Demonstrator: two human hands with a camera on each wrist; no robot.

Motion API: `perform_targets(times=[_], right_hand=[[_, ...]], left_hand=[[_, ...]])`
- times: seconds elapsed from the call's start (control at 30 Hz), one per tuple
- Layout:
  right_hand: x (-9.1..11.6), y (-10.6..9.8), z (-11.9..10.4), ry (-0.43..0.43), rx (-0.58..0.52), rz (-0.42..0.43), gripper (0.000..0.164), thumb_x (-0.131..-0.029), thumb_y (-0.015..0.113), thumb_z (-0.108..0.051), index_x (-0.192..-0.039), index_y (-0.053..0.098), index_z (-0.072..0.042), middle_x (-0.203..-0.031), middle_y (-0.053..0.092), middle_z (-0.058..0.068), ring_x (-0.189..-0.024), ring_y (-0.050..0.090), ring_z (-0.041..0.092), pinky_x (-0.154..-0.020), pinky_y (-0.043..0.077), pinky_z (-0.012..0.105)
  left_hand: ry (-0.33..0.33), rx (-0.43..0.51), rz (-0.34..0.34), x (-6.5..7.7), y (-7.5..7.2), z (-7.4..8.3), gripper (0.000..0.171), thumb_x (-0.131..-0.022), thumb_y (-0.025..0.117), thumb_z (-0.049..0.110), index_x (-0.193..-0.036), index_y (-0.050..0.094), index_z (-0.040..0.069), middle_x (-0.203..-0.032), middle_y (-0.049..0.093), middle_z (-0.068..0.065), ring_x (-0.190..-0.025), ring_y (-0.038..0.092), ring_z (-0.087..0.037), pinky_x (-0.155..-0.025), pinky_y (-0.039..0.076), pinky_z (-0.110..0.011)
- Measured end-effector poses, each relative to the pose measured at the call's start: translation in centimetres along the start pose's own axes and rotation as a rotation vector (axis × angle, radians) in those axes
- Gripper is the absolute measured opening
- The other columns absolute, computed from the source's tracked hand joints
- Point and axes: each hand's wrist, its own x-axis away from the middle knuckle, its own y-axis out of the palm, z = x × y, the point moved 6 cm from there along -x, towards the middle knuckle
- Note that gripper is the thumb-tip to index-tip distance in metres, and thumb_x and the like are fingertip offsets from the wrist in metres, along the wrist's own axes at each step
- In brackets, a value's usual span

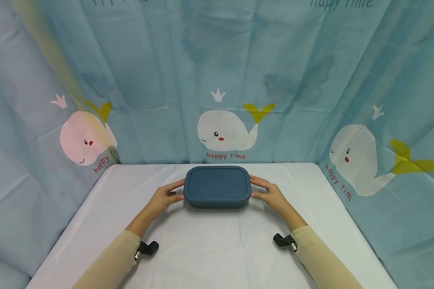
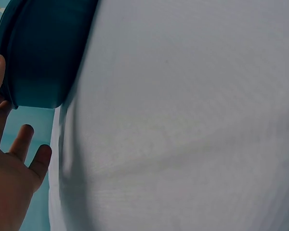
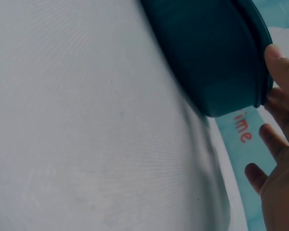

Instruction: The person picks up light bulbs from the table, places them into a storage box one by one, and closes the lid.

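Observation:
A dark blue lunch box [image 1: 217, 186] with a flat, rounded lid sits upright at the far middle of the white table. My left hand [image 1: 163, 196] is at its left end, thumb and fingers spread, the tips touching the lid's edge. At the opposite end my right hand [image 1: 271, 194] mirrors this, with thumb and fingertips against the lid's rim. In the left wrist view the box's side wall [image 2: 43, 53] shows, and the lower fingers stand free of it. The right wrist view shows the box [image 3: 207, 53] likewise, two fingers held away. What is inside the box is hidden.
A white cloth covers the table [image 1: 209, 249]. Light blue curtains [image 1: 159, 132] printed with whales hang close behind and along both sides. A small black device [image 1: 148, 248] is fixed at the left sleeve, and a similar black device [image 1: 283, 240] at the right one.

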Motion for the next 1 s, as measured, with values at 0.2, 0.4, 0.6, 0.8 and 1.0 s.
perform_targets(times=[0.2, 0.4, 0.6, 0.8, 1.0], right_hand=[[0.28, 0.31, 0.37, 0.021, 0.017, -0.020, 0.062, -0.088, 0.082, -0.024, -0.145, 0.060, -0.014, -0.159, 0.047, -0.001, -0.153, 0.032, 0.026, -0.124, 0.022, 0.060], [0.37, 0.31, 0.28, 0.023, 0.021, -0.009, 0.062, -0.088, 0.082, -0.024, -0.145, 0.060, -0.014, -0.159, 0.047, -0.002, -0.153, 0.032, 0.026, -0.125, 0.022, 0.059], [0.48, 0.56, -0.24, 0.018, -0.004, -0.016, 0.062, -0.090, 0.080, -0.017, -0.146, 0.056, -0.006, -0.161, 0.043, 0.010, -0.154, 0.028, 0.035, -0.124, 0.018, 0.064], [0.46, 0.57, 0.40, 0.032, 0.019, -0.004, 0.061, -0.089, 0.082, -0.025, -0.145, 0.060, -0.013, -0.159, 0.046, 0.001, -0.153, 0.031, 0.030, -0.124, 0.021, 0.062], [0.48, 0.55, 0.28, 0.030, 0.075, -0.011, 0.063, -0.090, 0.080, -0.029, -0.147, 0.058, -0.014, -0.160, 0.045, -0.001, -0.153, 0.032, 0.030, -0.123, 0.024, 0.061]], left_hand=[[-0.032, -0.008, 0.004, 0.03, 0.03, -0.47, 0.062, -0.089, 0.081, 0.023, -0.147, 0.058, 0.024, -0.157, 0.049, 0.004, -0.149, 0.038, -0.028, -0.120, 0.034, -0.057], [-0.037, -0.026, 0.000, -0.22, 0.03, -0.43, 0.062, -0.089, 0.081, 0.022, -0.146, 0.059, 0.023, -0.157, 0.049, 0.005, -0.151, 0.035, -0.026, -0.120, 0.033, -0.058], [-0.035, -0.036, -0.010, -0.45, 0.00, -0.43, 0.062, -0.090, 0.079, 0.022, -0.148, 0.057, 0.022, -0.158, 0.048, 0.004, -0.152, 0.034, -0.026, -0.120, 0.034, -0.058], [-0.062, -0.052, -0.023, -0.29, 0.10, -0.40, 0.065, -0.092, 0.078, 0.024, -0.151, 0.053, 0.024, -0.159, 0.046, 0.002, -0.149, 0.039, -0.032, -0.119, 0.035, -0.059], [-0.059, -0.082, -0.028, -0.28, 0.19, -0.48, 0.063, -0.093, 0.077, 0.027, -0.151, 0.053, 0.027, -0.159, 0.046, 0.006, -0.151, 0.035, -0.027, -0.119, 0.035, -0.058]])
